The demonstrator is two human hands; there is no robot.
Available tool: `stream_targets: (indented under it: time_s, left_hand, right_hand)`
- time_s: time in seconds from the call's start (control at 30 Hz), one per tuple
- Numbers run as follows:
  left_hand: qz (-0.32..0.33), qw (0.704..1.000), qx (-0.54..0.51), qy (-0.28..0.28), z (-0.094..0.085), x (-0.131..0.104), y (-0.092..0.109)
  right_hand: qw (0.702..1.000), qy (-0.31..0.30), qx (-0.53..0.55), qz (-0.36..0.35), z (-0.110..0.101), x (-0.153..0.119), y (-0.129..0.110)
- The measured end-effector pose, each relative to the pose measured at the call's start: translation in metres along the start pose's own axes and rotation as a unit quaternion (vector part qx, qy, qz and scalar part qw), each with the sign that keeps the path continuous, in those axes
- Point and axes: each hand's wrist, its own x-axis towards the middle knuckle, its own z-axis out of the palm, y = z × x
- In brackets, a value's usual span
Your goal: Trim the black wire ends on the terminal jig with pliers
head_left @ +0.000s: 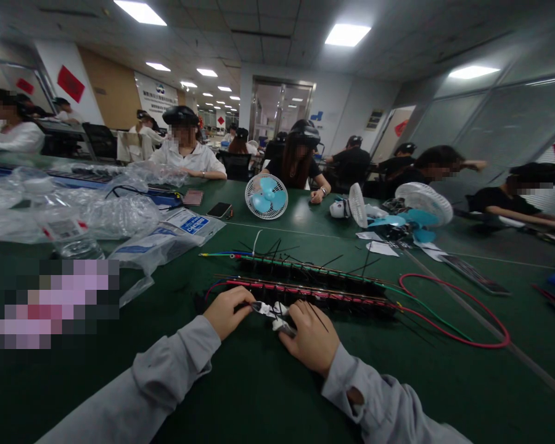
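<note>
In the middle of the table my left hand [229,313] is closed, its thumb and fingertips pinching the dark end of a small white piece [264,308]. To its right, my right hand [313,336] curls round a white-and-grey piece [283,325], whose exact kind I cannot make out. A thin black strip crosses the back of the right hand. Just beyond both hands lies a long black wiring assembly [305,291], with red and green wires along it and many black cable ties sticking out.
A red cable loop [506,336] extends right. Clear plastic bags [166,240] and a bottle [74,237] lie left. A blue-bladed fan [267,196], a phone [219,210] and fan parts [411,219] stand farther back. People sit across the table.
</note>
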Motion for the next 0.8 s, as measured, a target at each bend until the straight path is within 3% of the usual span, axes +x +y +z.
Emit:
stream_targets:
  time_s: [0.47,0.8]
  left_hand:
    - [0.01,1.0,0.016,-0.004,0.0006,0.0,-0.0002]
    - [0.014,1.0,0.009,-0.003,0.0004,-0.0005,-0.0013]
  right_hand:
    - [0.999,-0.029,-0.004,0.014,-0.0053,0.0007,-0.0025]
    - [1.0,0.018,-0.009,-0.002,-0.0009,-0.0035,-0.0025]
